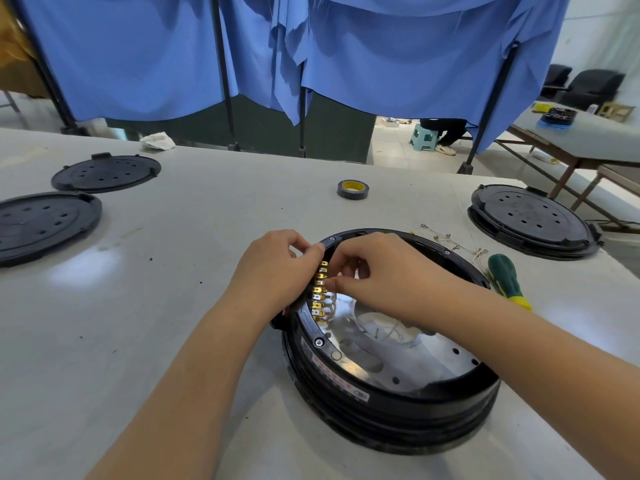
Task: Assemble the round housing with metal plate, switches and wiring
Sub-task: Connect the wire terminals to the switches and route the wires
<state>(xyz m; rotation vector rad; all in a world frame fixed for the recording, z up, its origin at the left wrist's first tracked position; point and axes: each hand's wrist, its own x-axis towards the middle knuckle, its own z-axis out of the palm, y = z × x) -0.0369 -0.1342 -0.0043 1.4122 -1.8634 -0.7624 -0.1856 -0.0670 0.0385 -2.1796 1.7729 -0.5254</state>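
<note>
The black round housing [391, 403] lies open on the table in front of me, with a shiny metal plate [412, 358] inside it. A row of brass terminals on the switch block [319, 293] runs along the housing's left inner wall, with thin wires [384, 332] curling onto the plate. My left hand [273, 271] grips the housing rim and the switch block from outside. My right hand [377, 275] reaches in from the right, its fingertips pinched at a terminal in the middle of the row. What the fingertips hold is hidden.
A green and yellow screwdriver [507, 280] and loose white wires [450, 242] lie right of the housing. A roll of black tape [353, 189] sits behind it. Two black lids [105, 173] [41, 225] rest far left, another closed housing [533, 220] far right. Blue curtains hang behind the table.
</note>
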